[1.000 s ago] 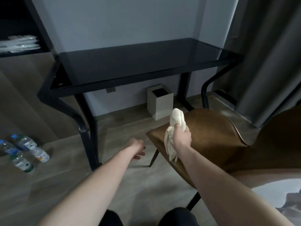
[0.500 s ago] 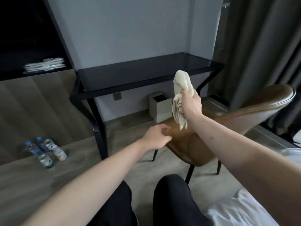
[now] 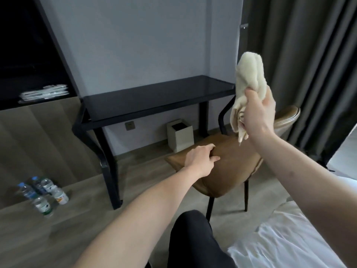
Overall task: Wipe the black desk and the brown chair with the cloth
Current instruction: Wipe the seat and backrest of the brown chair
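Observation:
The black glass-topped desk point(image 3: 154, 97) stands against the grey wall ahead. In front of it is the brown leather chair point(image 3: 231, 163), its seat turned toward me. My right hand point(image 3: 258, 113) is raised above the chair and grips a bunched cream cloth point(image 3: 249, 74), which sticks up over my fist and hangs below it. My left hand point(image 3: 199, 161) reaches to the front edge of the chair's seat, with its fingers curled over that edge.
A white square bin point(image 3: 180, 135) sits on the floor under the desk. Several water bottles point(image 3: 42, 192) stand on the floor at the left. Dark curtains point(image 3: 309, 64) hang on the right, and a white bed point(image 3: 289, 238) lies at the lower right. My dark-trousered knee point(image 3: 193, 238) is below.
My right hand has lifted the cloth up and to the right, off the chair. My left hand has moved forward onto the seat's front edge. The view has pulled back and tilted up.

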A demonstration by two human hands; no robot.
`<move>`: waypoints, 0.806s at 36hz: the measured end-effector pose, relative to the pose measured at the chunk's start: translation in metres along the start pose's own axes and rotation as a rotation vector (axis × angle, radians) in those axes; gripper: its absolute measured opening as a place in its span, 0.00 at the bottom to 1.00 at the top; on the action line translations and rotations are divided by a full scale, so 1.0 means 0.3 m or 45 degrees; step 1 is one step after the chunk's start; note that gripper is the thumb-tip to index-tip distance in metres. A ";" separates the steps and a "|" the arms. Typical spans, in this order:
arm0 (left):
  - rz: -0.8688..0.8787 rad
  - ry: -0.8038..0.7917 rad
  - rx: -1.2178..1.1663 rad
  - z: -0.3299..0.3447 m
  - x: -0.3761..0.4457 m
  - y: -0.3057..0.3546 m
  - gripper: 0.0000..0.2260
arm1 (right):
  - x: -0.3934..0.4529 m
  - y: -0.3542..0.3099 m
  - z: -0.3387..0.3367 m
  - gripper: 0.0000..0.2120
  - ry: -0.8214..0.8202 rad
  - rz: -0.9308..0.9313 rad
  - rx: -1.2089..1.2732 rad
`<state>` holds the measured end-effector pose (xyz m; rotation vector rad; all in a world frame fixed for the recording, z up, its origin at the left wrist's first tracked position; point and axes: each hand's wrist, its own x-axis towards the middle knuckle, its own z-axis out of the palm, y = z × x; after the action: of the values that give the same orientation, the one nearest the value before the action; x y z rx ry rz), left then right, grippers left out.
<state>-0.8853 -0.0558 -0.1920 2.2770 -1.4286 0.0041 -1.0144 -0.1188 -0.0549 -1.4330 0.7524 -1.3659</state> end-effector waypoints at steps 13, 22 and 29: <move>-0.211 0.093 0.110 -0.106 0.074 -0.225 0.11 | -0.024 0.098 -0.097 0.14 -0.153 -0.471 -0.722; -0.139 0.021 -0.077 -0.148 0.127 -0.354 0.09 | -0.112 0.320 0.092 0.28 -0.462 -0.554 -1.144; 0.129 -0.068 -0.435 -0.178 0.190 -0.310 0.22 | -0.036 0.308 0.178 0.28 -0.454 -0.672 -1.339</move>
<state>-0.7669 -0.0510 -0.1651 1.9394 -1.4449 -0.2523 -0.9474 -0.1270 -0.1383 -2.7716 0.9371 -1.0199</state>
